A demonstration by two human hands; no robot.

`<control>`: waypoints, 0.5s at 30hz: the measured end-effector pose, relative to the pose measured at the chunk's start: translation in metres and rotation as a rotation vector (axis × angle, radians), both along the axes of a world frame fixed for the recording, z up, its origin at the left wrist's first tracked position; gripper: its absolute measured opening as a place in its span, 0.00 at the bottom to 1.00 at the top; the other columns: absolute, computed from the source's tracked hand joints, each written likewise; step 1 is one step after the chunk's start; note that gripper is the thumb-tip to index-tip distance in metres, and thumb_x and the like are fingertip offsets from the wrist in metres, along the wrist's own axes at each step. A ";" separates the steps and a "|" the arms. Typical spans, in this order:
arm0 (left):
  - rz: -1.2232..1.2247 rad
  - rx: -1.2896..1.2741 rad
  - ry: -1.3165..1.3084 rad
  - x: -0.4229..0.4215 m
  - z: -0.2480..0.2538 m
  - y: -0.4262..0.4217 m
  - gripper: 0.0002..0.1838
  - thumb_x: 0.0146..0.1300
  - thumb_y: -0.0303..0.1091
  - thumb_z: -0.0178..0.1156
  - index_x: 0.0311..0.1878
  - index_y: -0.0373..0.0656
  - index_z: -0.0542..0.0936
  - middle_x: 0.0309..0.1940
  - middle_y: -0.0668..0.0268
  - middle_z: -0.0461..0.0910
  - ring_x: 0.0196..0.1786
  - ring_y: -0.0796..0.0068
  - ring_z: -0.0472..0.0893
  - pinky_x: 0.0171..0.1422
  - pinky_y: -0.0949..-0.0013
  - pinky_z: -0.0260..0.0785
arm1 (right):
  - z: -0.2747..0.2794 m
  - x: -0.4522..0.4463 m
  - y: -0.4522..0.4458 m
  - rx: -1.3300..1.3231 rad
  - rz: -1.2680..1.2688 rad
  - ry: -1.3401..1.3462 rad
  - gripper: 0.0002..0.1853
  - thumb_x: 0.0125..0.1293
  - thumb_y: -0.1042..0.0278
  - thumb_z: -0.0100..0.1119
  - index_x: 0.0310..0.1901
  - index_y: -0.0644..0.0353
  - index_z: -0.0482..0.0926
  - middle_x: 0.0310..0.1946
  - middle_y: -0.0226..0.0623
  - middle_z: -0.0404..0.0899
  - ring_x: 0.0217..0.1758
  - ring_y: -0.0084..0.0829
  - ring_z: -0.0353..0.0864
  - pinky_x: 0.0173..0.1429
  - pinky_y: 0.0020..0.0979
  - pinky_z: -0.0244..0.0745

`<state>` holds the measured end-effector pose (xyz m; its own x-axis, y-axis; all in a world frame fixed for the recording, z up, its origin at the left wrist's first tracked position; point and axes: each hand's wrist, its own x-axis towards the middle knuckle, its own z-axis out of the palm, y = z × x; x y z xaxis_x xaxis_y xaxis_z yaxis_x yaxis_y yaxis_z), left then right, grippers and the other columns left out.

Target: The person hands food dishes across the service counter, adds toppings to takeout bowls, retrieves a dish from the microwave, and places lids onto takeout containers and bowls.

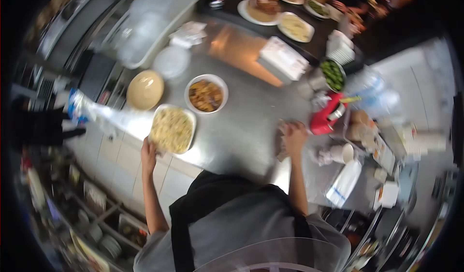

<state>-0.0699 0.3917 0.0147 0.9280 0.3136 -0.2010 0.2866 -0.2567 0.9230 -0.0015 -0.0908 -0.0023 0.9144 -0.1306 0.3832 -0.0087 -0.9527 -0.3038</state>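
Note:
My left hand [149, 152] grips the near-left rim of a white, rounded-square dish [172, 129] filled with pale yellow food that looks like noodles or rice. The dish is at the counter's left edge. Behind it stands a white round bowl [206, 94] of brown, chunky food. An empty-looking tan bowl [145, 89] sits to the left of that one. On the right, my right hand [293, 135] is down at the steel counter [241, 132], its fingers curled and blurred. Something brownish shows under or beside them; I cannot tell whether it is a cloth or a reflection.
A red container [326, 116] stands right of my right hand, near a tub of green vegetables [332, 75]. A white plate or lid [172, 61] and a large clear plastic bin [152, 28] are at back left. Plated food [296, 27] lines the dark back shelf.

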 end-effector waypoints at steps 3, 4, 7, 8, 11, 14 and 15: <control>0.046 -0.150 -0.058 -0.030 -0.005 -0.021 0.16 0.68 0.35 0.39 0.51 0.33 0.66 0.31 0.62 0.74 0.25 0.77 0.76 0.24 0.75 0.69 | 0.030 0.003 0.054 0.256 0.169 -0.101 0.10 0.59 0.69 0.48 0.36 0.61 0.78 0.41 0.46 0.74 0.44 0.44 0.73 0.50 0.39 0.65; 0.011 -0.137 -0.006 -0.041 -0.015 -0.018 0.16 0.68 0.36 0.40 0.50 0.33 0.66 0.32 0.62 0.74 0.25 0.78 0.75 0.23 0.75 0.69 | 0.034 -0.003 0.077 0.601 0.231 -0.072 0.09 0.58 0.73 0.49 0.38 0.62 0.78 0.40 0.44 0.75 0.42 0.42 0.74 0.48 0.34 0.68; -0.194 0.187 0.065 -0.061 -0.007 -0.040 0.17 0.68 0.39 0.41 0.44 0.32 0.69 0.26 0.67 0.71 0.28 0.79 0.70 0.30 0.77 0.64 | -0.046 -0.006 0.125 1.452 0.411 0.560 0.09 0.61 0.67 0.55 0.39 0.63 0.78 0.37 0.35 0.80 0.41 0.26 0.77 0.49 0.29 0.71; -0.195 0.152 -0.015 -0.059 0.010 -0.068 0.19 0.68 0.41 0.42 0.43 0.32 0.70 0.28 0.65 0.72 0.31 0.78 0.69 0.34 0.78 0.61 | -0.041 -0.006 0.130 1.304 0.593 0.496 0.13 0.61 0.62 0.56 0.40 0.63 0.77 0.36 0.35 0.79 0.40 0.25 0.77 0.47 0.29 0.71; -0.361 0.185 -0.319 -0.041 -0.042 -0.088 0.21 0.65 0.44 0.43 0.49 0.34 0.69 0.31 0.58 0.75 0.28 0.75 0.76 0.26 0.74 0.68 | -0.020 -0.006 0.136 1.707 0.387 0.705 0.14 0.62 0.58 0.54 0.39 0.62 0.79 0.33 0.33 0.80 0.37 0.21 0.76 0.42 0.25 0.71; -0.422 0.051 -0.134 -0.032 -0.008 -0.137 0.21 0.65 0.43 0.42 0.49 0.34 0.69 0.31 0.58 0.75 0.28 0.75 0.76 0.25 0.74 0.68 | -0.013 -0.005 0.109 1.500 0.439 0.563 0.14 0.61 0.61 0.54 0.37 0.64 0.79 0.31 0.33 0.80 0.34 0.21 0.76 0.39 0.25 0.71; -0.441 0.033 -0.114 -0.028 -0.004 -0.148 0.21 0.65 0.43 0.42 0.49 0.34 0.69 0.31 0.58 0.75 0.28 0.75 0.76 0.25 0.74 0.68 | -0.020 -0.005 0.100 1.434 0.463 0.494 0.14 0.60 0.60 0.54 0.37 0.63 0.80 0.30 0.34 0.80 0.33 0.21 0.76 0.38 0.25 0.71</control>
<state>-0.0976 0.2433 0.0103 0.9900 -0.1118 -0.0860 0.0401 -0.3616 0.9315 -0.0060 0.0094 -0.0221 0.9681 0.2060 -0.1427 -0.1775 0.1618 -0.9707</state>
